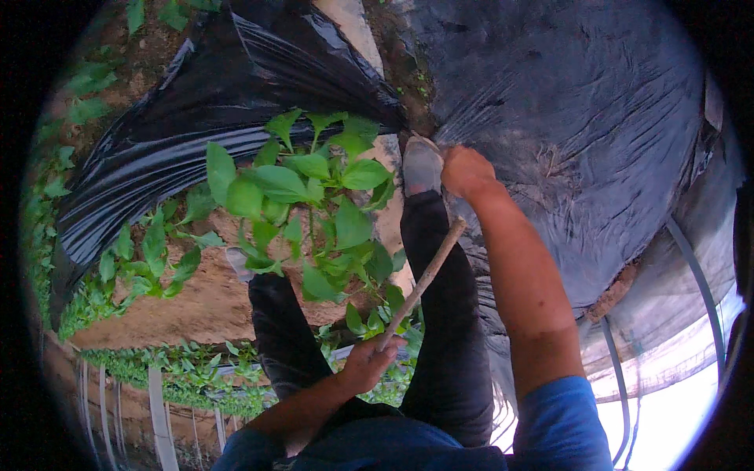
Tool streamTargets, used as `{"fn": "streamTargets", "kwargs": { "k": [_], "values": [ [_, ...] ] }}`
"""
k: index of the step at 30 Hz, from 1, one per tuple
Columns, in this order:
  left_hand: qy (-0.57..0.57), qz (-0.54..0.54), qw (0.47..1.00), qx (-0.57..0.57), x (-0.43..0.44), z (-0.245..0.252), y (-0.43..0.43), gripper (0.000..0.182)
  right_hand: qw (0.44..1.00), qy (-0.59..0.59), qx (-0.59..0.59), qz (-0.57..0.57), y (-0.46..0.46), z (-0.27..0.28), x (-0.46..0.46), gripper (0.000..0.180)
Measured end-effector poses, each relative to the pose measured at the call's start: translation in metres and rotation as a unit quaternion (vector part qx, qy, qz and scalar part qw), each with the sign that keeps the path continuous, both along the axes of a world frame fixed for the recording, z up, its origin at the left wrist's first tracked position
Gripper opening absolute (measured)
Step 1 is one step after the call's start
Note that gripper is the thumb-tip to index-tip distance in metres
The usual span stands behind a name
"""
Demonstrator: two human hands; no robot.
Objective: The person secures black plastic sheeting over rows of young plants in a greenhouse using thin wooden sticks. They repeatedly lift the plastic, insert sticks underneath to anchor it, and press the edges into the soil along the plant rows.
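Note:
My left hand (368,364) is closed around the lower end of a wooden stick (425,279), which slants up and to the right across my right leg. My right hand (467,171) reaches forward beside the toe of my grey shoe (422,162), its fingers curled at the edge of the black plastic sheet (518,118); what lies between those fingers is hidden. Just left of that shoe stands a leafy green plant (312,188). Behind the plant, another stretch of black plastic film (235,82) is bunched and pulled into folds towards the shoe.
My other shoe (238,263) stands on bare soil (224,312) at the left. Rows of green plants (147,253) run along the left side. At the lower right, curved poles (695,271) stand against pale sheeting. Upright posts (158,406) are at the lower left.

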State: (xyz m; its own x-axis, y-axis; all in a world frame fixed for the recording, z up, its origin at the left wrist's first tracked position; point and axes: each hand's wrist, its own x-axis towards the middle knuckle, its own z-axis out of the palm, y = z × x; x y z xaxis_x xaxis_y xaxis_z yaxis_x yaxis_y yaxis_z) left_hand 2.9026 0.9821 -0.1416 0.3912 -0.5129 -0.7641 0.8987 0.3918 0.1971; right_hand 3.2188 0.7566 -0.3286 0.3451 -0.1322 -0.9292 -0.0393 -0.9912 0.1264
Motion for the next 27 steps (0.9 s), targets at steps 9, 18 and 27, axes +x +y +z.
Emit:
{"fn": "streamTargets", "kwargs": {
  "k": [9, 18, 27],
  "values": [
    [-0.070, 0.128, 0.989, 0.019, 0.101, 0.050, 0.052, 0.039, 0.955, -0.261, 0.101, 0.096, 0.032, 0.067, -0.013, 0.032],
    [-0.307, 0.094, 0.922, 0.214, 0.262, 0.042, 0.094, 0.043, 0.717, 0.009, 0.562, -0.411, 0.150, 0.233, -0.075, 0.044],
    [-0.579, -0.205, 0.540, 0.575, 0.478, -0.106, 0.118, 0.063, 0.683, -0.153, 0.368, -0.613, 0.083, 0.122, -0.048, 0.026]
  ]
}}
